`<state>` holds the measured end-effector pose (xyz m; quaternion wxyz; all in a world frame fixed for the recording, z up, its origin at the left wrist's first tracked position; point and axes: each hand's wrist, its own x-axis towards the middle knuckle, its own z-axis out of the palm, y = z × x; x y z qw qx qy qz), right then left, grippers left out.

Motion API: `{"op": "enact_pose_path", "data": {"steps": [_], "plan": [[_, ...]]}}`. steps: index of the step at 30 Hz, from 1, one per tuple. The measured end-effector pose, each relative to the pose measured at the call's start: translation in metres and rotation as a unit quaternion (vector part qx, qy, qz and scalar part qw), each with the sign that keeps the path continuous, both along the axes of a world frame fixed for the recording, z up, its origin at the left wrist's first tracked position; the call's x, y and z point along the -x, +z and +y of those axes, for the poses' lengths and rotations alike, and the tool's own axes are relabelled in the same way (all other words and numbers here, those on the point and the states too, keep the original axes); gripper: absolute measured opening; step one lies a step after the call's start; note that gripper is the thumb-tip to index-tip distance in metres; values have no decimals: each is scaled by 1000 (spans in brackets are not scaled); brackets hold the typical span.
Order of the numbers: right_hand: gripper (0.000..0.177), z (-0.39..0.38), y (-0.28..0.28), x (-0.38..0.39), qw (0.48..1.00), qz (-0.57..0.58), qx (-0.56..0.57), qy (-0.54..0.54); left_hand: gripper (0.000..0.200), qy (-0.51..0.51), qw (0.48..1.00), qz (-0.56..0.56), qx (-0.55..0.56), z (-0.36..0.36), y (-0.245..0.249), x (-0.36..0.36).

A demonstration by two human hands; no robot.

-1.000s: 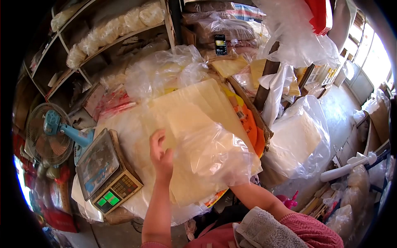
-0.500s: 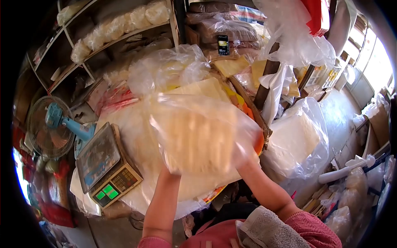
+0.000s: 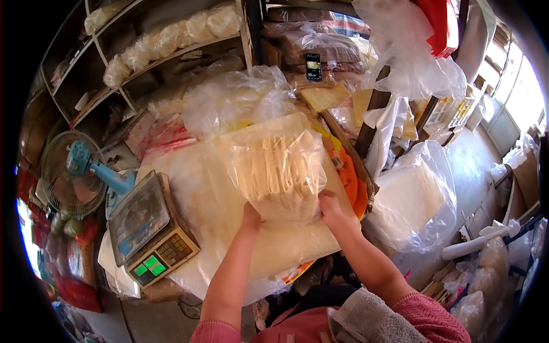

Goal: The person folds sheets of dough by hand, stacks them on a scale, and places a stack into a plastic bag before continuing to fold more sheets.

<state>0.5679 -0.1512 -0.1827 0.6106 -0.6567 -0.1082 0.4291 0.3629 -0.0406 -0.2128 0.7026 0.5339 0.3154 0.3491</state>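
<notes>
A clear plastic bag (image 3: 277,166) packed with folded, pale yellow sheets lies over the middle of the work table, its near end towards me. My left hand (image 3: 252,214) is closed on the bag's near left corner, its fingers partly hidden. At the near right corner, my right hand (image 3: 329,204) is closed in a fist around the gathered plastic. Beneath the bag spreads a stack of large, flat, pale yellow sheets (image 3: 297,240). Both hands are low, close to this stack.
Left of the stack sits a digital scale (image 3: 140,220) with a lit green display; a blue fan (image 3: 74,171) stands beyond it. Loose clear plastic (image 3: 240,100) is heaped behind. A phone (image 3: 313,67) stands at the back, and a large bagged white block (image 3: 409,200) is on the right.
The bag was blurred by motion and looked larger, raised nearer to me. Now it is lower and farther away, its folded sheets sharply visible, with both hands still at its near corners.
</notes>
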Motion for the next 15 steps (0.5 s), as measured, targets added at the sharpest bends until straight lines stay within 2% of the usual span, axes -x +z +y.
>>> {"op": "enact_pose_path", "data": {"steps": [1, 3, 5, 7, 9, 11, 12, 13, 15], "plan": [[12, 6, -17, -3, 995, -82, 47, 16, 35, -17, 999, 27, -8, 4, -13, 2], [14, 20, -62, -11, 968, -236, 43, 80, 34, -35, 996, 77, -11, 4, -29, 2], [17, 27, -66, -14, 954, -268, 37, 128, 31, -29, 992, 123, -10, 2, -28, -4], [17, 30, -45, -4, 963, -223, 25, 149, 29, -18, 981, 194, -18, 2, -27, -8], [15, 40, -23, 3, 959, -254, -28, 122, 26, -2, 931, 357, -72, 10, -18, -10], [13, 48, 14, 9, 941, -311, -112, 68, 24, 23, 842, 515, -159, 28, 16, -18], [12, 52, 38, 9, 925, -344, -155, 40, 22, 56, 819, 532, -205, 39, 49, -27], [11, 53, 66, 6, 905, -374, -203, 8, 21, 106, 817, 507, -255, 46, 89, -36], [10, 46, 113, -2, 865, -426, -265, -34, 19, 201, 850, 315, -372, 41, 186, -52]]}}
